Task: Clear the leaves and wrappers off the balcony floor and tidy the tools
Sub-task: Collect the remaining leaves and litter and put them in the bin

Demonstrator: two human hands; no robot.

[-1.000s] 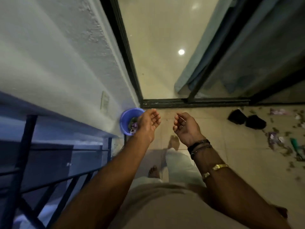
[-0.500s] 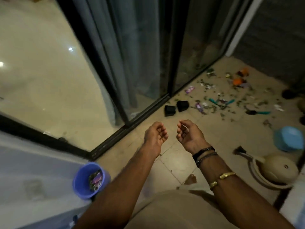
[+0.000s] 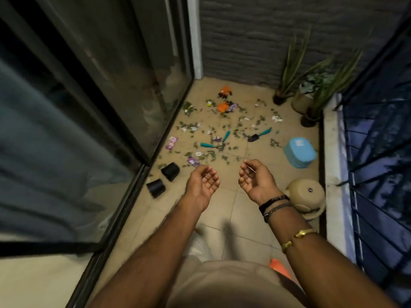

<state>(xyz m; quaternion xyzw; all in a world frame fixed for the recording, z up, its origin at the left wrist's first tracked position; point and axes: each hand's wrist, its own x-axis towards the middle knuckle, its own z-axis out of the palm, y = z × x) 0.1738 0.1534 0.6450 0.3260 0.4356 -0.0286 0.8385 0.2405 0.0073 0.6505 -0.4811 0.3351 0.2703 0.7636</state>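
Both upturned, left hand [image 3: 203, 185], right hand [image 3: 253, 182]; leaves [image 3: 210, 155] lie beyond.

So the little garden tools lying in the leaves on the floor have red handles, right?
Not quite: the handles are teal, not red. The head view shows the trowel, the hand rake and a third tool lying among the leaves on the tiled floor, each with a teal handle.
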